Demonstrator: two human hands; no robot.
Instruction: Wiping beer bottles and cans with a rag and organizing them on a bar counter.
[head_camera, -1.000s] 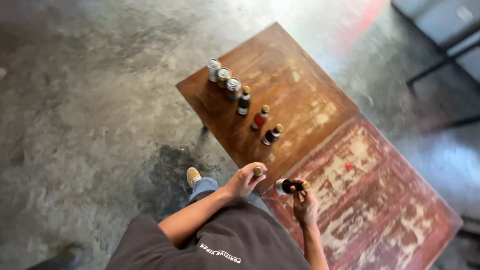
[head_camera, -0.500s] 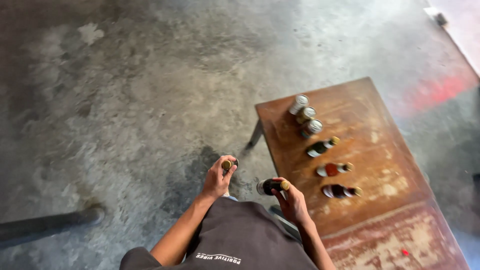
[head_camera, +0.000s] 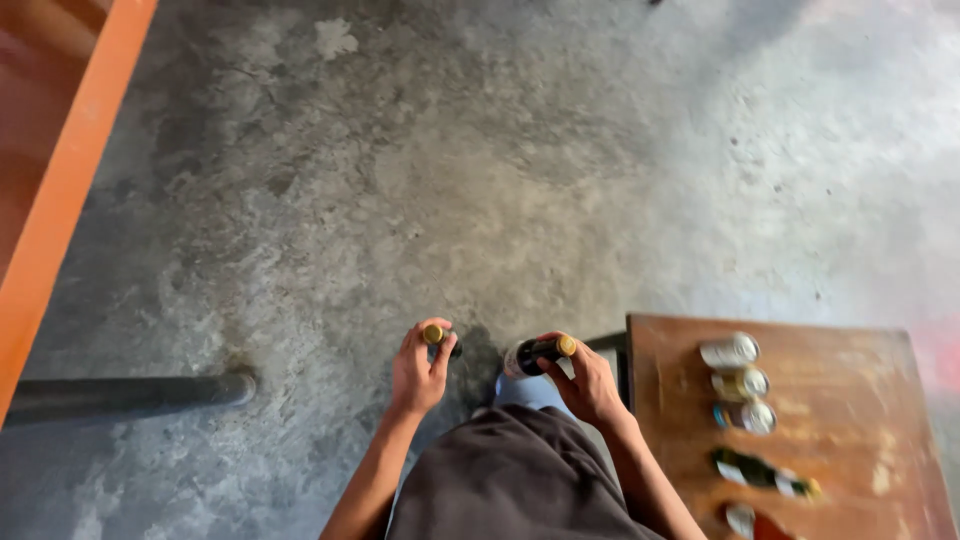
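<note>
Dark glass bottles, one per hand, both with gold caps. Left hand (head_camera: 418, 372) is wrapped around a small dark bottle (head_camera: 441, 341), cap up, mostly hidden by the fingers. Right hand (head_camera: 585, 385) grips a second dark bottle (head_camera: 533, 354) with a pale label, tilted, cap pointing right. Both bottles are held in the air over the grey concrete floor (head_camera: 480, 160), just left of the worn wooden table (head_camera: 860, 370), not over it.

On the table, near its left edge, a row runs toward the bottom of the view: three cans (head_camera: 738, 383) together, then a dark bottle with a gold cap (head_camera: 762, 472) lying below them, then another bottle (head_camera: 752, 522) cut off by the frame edge.

Progress, judging by layout: five items are lined up on the table, two bottles are off it in the hands. Can't tell whether more items exist out of view.

Other stuff: orange beam (head_camera: 70, 190) at upper left, dark metal pipe (head_camera: 125, 393) on the floor at left.
</note>
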